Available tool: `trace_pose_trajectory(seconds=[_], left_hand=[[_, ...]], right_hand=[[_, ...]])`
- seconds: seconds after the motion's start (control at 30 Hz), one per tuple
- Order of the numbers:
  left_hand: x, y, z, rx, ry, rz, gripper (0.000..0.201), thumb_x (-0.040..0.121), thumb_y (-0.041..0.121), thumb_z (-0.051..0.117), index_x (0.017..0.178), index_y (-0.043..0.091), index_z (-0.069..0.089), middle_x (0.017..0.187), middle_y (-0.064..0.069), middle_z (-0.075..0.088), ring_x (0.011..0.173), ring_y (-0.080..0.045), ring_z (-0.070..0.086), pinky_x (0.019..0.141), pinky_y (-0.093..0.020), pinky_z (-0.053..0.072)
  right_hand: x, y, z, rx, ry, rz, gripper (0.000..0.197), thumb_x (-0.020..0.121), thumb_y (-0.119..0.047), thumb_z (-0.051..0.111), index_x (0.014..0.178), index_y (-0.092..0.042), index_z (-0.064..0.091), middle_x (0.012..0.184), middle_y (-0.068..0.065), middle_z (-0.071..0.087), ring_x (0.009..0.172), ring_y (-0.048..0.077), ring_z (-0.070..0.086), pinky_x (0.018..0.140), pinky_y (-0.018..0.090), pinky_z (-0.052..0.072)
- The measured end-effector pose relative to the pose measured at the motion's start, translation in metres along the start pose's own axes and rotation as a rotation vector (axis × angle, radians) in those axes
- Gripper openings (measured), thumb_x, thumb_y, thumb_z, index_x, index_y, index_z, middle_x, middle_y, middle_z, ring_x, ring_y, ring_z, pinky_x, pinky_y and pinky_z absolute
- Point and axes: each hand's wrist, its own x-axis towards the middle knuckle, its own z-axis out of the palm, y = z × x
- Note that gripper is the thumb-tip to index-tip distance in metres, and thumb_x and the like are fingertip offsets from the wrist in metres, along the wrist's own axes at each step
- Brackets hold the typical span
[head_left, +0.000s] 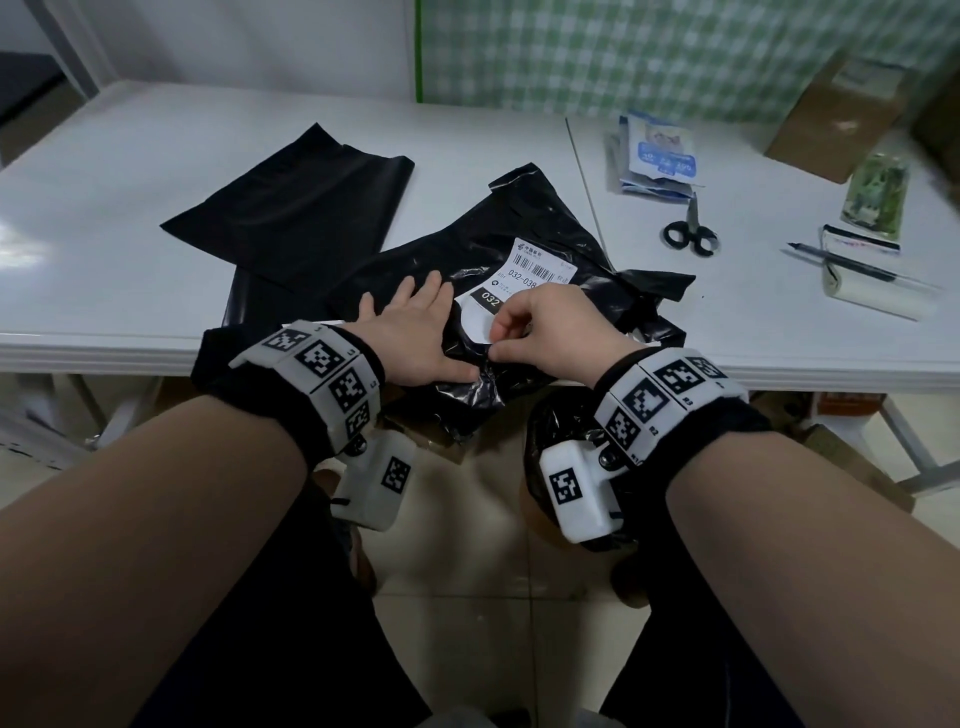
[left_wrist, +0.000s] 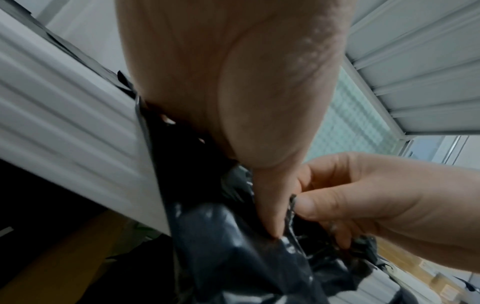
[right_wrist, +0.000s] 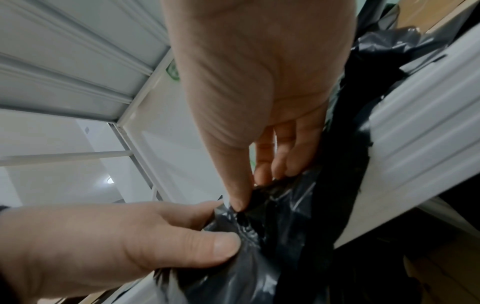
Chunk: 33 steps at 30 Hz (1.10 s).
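A crumpled black plastic parcel bag (head_left: 519, 223) lies at the near edge of the white table (head_left: 104, 156) and hangs over it. A white shipping label (head_left: 540, 265) with a barcode is stuck on top. My left hand (head_left: 410, 322) lies flat on the bag with fingers spread, thumb stretched right along the edge. My right hand (head_left: 493, 345) pinches the bag's bunched plastic just below the label, thumb against fingertips. The left wrist view shows the left thumb (left_wrist: 270, 222) pressing the bag (left_wrist: 233, 257) beside the pinching right hand (left_wrist: 363, 205). The right wrist view shows the same pinch (right_wrist: 249, 195).
Flat black bags (head_left: 296, 208) lie at the left back. To the right are black scissors (head_left: 691, 234), a pen (head_left: 841, 265) on a white roll (head_left: 872, 296), blue-white packets (head_left: 660, 156), a green packet (head_left: 878, 192) and a cardboard box (head_left: 841, 114). A black-lined bin (head_left: 561, 431) stands under the table.
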Motion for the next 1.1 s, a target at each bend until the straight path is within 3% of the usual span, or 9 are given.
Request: trace_pose_trajectory(seconds=[0.13, 0.23, 0.33, 0.43, 0.57, 0.63, 0.83, 0.97, 1.1], left_hand=[[0.003, 0.0, -0.01, 0.0, -0.029, 0.043, 0.102, 0.08, 0.058, 0.058, 0.15, 0.015, -0.003, 0.159, 0.003, -0.012, 0.147, -0.022, -0.008, 0.114, -0.058, 0.0], [0.004, -0.001, -0.016, -0.129, 0.126, 0.114, 0.085, 0.077, 0.051, 0.065, 0.145, 0.012, 0.03, 0.153, -0.007, 0.026, 0.142, -0.025, 0.023, 0.115, -0.05, 0.019], [0.0, -0.003, -0.02, -0.286, 0.451, 0.098, 0.056, 0.072, 0.056, 0.066, 0.114, 0.019, 0.06, 0.115, -0.01, 0.056, 0.115, -0.03, 0.049, 0.101, -0.044, 0.04], [-0.011, 0.003, -0.029, -0.347, 0.598, 0.041, 0.04, 0.08, 0.06, 0.054, 0.072, 0.021, 0.055, 0.072, 0.002, 0.055, 0.085, -0.024, 0.056, 0.078, -0.036, 0.046], [-0.022, 0.016, -0.037, -0.321, 0.468, 0.028, 0.064, 0.087, 0.059, 0.044, 0.065, 0.001, 0.061, 0.061, -0.011, 0.06, 0.066, -0.028, 0.06, 0.065, -0.036, 0.045], [-0.024, 0.018, -0.035, -0.475, 0.338, 0.004, 0.06, 0.087, 0.058, 0.045, 0.067, 0.004, 0.063, 0.062, -0.01, 0.066, 0.058, -0.023, 0.064, 0.062, -0.03, 0.049], [-0.03, 0.022, -0.032, -0.925, 0.134, -0.008, 0.037, 0.091, 0.045, 0.051, 0.094, 0.011, 0.065, 0.087, -0.006, 0.065, 0.082, -0.015, 0.062, 0.067, -0.031, 0.056], [-0.027, 0.028, -0.028, -1.165, 0.142, 0.01, 0.019, 0.092, 0.031, 0.057, 0.091, 0.014, 0.065, 0.085, -0.006, 0.064, 0.082, -0.016, 0.064, 0.07, -0.029, 0.058], [-0.017, 0.043, -0.023, -1.289, 0.162, 0.031, 0.008, 0.091, 0.015, 0.059, 0.087, 0.013, 0.065, 0.08, -0.006, 0.065, 0.072, -0.011, 0.062, 0.068, -0.026, 0.059]], right_hand=[[0.0, -0.001, 0.0, -0.049, 0.014, 0.012, 0.017, 0.077, -0.021, 0.07, 0.064, -0.028, 0.061, 0.062, -0.014, 0.057, 0.07, 0.007, 0.056, 0.076, 0.024, 0.049], [-0.002, -0.002, 0.001, 0.024, 0.098, 0.056, 0.016, 0.081, -0.018, 0.065, 0.067, -0.025, 0.06, 0.061, -0.012, 0.055, 0.065, 0.01, 0.055, 0.07, 0.027, 0.05], [-0.002, -0.002, -0.003, 0.147, 0.237, 0.122, 0.022, 0.082, -0.017, 0.062, 0.064, -0.026, 0.054, 0.06, -0.01, 0.055, 0.054, 0.008, 0.053, 0.063, 0.026, 0.049], [-0.004, -0.01, -0.008, 0.247, 0.31, 0.151, 0.022, 0.082, -0.014, 0.059, 0.063, -0.023, 0.053, 0.057, -0.005, 0.055, 0.052, 0.012, 0.056, 0.062, 0.029, 0.054], [-0.013, -0.023, -0.009, 0.377, 0.319, 0.163, 0.018, 0.084, -0.01, 0.056, 0.068, -0.017, 0.053, 0.057, 0.0, 0.055, 0.048, 0.016, 0.06, 0.045, 0.024, 0.054], [-0.017, -0.027, -0.009, 0.391, 0.326, 0.158, 0.015, 0.085, -0.01, 0.055, 0.071, -0.015, 0.053, 0.059, 0.002, 0.055, 0.049, 0.018, 0.062, 0.045, 0.024, 0.055], [-0.018, -0.031, -0.01, 0.347, 0.354, 0.1, 0.013, 0.083, -0.014, 0.058, 0.07, -0.017, 0.055, 0.063, 0.0, 0.058, 0.06, 0.024, 0.067, 0.059, 0.039, 0.06], [-0.015, -0.026, -0.009, 0.303, 0.338, 0.032, 0.01, 0.083, -0.016, 0.062, 0.074, -0.016, 0.058, 0.071, -0.006, 0.058, 0.075, 0.026, 0.065, 0.078, 0.046, 0.054], [-0.014, -0.008, -0.008, 0.324, 0.354, 0.017, 0.019, 0.079, -0.018, 0.067, 0.067, -0.025, 0.055, 0.075, -0.007, 0.06, 0.076, 0.019, 0.062, 0.081, 0.04, 0.051]])
